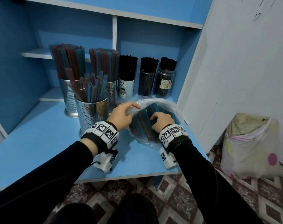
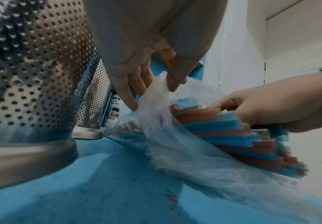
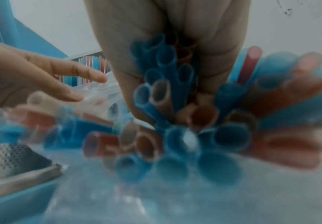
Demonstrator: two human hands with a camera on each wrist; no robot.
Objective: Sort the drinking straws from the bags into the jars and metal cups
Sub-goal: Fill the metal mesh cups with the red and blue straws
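Observation:
A clear plastic bag [image 1: 163,102] full of blue and red straws [image 1: 144,125] lies on the blue shelf, right of centre. My left hand [image 1: 123,113] pinches the bag's open rim [image 2: 156,91] and holds it up. My right hand [image 1: 161,122] is inside the bag, its fingers curled round a bunch of the blue and red straws [image 3: 165,75]. A perforated metal cup [image 1: 92,113] with several blue and red straws stands just left of my left hand. Two fuller metal cups [image 1: 68,97] stand behind it.
Three jars [image 1: 147,84] packed with black straws line the back of the shelf. A white wall [image 1: 234,78] closes the right side. A tied cloth sack [image 1: 250,146] sits on the patterned floor at the right. The blue shelf top [image 1: 40,135] stretches to the left.

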